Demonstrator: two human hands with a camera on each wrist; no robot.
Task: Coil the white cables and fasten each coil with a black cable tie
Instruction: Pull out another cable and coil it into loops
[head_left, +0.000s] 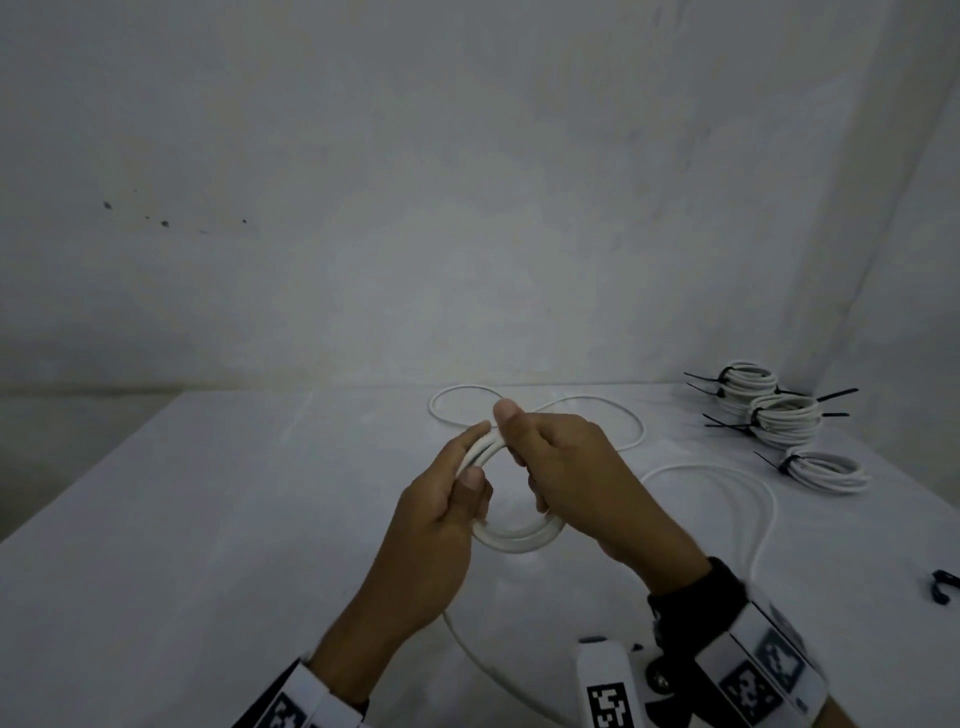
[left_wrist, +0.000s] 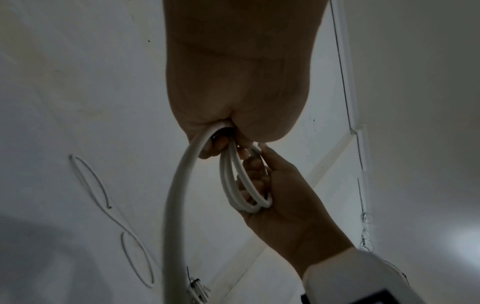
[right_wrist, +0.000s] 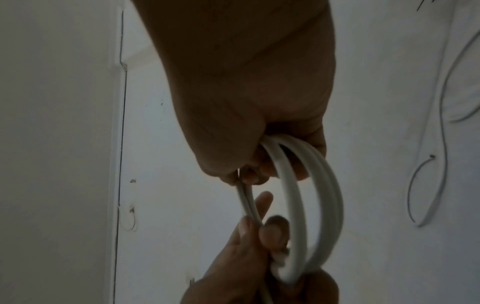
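Coil (head_left: 511, 538) half-wound between my hands: left hand (head_left: 441, 512) pinches one side, right hand (head_left: 569, 467) grips other. Loose cable (head_left: 727, 470) trails right; three tied coils (head_left: 779, 415) beyond right hand. Tie pending.

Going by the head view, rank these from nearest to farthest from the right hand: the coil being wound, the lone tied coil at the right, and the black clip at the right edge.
From the right hand:
1. Coil being wound: gripped in both hands, centre.
2. Lone tied coil: on the table to the right, nearest of the finished coils.
3. Black clip: at the right edge of the table.
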